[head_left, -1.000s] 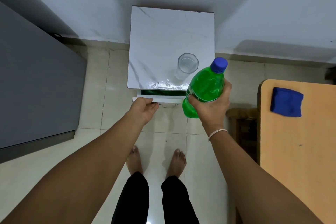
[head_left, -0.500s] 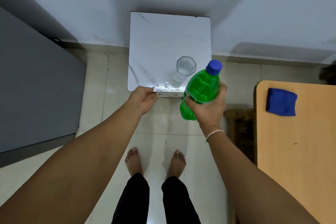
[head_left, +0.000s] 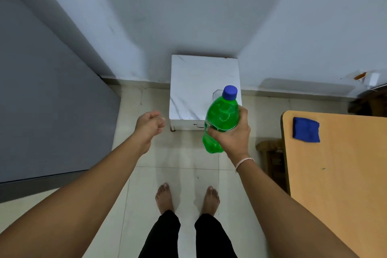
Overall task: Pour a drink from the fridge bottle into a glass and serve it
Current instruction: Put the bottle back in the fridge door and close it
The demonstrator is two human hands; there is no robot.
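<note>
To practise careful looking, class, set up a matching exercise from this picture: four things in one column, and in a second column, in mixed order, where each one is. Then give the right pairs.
Things
1. green bottle
2. blue cloth
3. glass
4. left hand

Places
A. on the white marble-topped fridge, mostly hidden behind the bottle
B. on the wooden table, near its far corner
C. gripped in the right hand, cap on
D. empty, in the air left of the fridge's front

Pairs: 1-C, 2-B, 3-A, 4-D
</note>
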